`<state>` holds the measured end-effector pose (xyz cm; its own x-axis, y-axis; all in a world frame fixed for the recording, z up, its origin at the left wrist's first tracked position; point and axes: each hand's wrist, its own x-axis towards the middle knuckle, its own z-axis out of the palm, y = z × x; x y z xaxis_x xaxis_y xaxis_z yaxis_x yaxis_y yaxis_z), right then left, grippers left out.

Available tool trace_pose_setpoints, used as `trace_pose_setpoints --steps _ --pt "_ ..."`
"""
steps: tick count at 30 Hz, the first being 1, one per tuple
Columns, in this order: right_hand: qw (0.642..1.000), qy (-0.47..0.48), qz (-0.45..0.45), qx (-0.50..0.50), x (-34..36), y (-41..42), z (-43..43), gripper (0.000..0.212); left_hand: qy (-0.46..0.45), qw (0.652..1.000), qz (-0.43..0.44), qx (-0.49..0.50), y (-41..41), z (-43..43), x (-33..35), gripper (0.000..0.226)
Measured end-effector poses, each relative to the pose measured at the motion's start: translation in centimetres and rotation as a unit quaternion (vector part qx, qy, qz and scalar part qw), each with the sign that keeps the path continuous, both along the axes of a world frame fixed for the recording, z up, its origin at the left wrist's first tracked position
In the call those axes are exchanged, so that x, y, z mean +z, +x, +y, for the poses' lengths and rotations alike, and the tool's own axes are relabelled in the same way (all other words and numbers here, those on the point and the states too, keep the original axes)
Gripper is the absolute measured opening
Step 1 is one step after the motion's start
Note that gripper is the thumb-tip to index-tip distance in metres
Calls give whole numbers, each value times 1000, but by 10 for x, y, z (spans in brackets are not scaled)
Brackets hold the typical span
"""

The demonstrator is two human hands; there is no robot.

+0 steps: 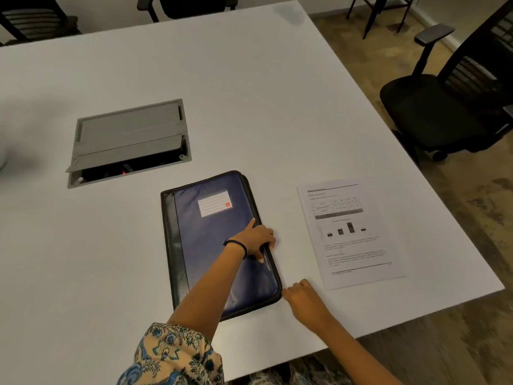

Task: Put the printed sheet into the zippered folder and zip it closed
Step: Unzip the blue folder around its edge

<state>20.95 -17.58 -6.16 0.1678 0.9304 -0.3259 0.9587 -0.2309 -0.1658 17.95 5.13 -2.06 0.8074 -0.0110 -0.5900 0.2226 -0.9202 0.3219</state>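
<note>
A dark blue zippered folder (213,240) with a black spine and a white label lies closed on the white table (249,93), near its front edge. My left hand (259,240) rests on the folder's right edge, fingers curled over the zipper side. My right hand (301,295) touches the folder's lower right corner with pinched fingertips; whether it holds the zipper pull is hidden. The printed sheet (352,234), with a table, a bar chart and text, lies flat on the table to the right of the folder, apart from both hands.
A grey cable box (127,140) with its lid partly open is set into the table behind and left of the folder. A black office chair (444,107) stands off the table's right side. More chairs stand beyond the far edge.
</note>
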Motion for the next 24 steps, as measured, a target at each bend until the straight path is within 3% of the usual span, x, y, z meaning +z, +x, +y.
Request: trace_pose_setpoints --steps 5,9,16,24 --pt "996 -21 50 -76 2 -33 -2 43 19 1000 -1 -9 0 -4 2 35" --pt "996 -26 26 -77 7 -28 -3 40 35 999 14 -18 -2 -5 5 37" --pt "996 -16 14 -90 17 -6 4 37 74 986 41 -146 -5 -46 6 50" --pt "995 14 20 -98 21 -5 -1 27 48 991 -10 -125 -9 -62 7 32"
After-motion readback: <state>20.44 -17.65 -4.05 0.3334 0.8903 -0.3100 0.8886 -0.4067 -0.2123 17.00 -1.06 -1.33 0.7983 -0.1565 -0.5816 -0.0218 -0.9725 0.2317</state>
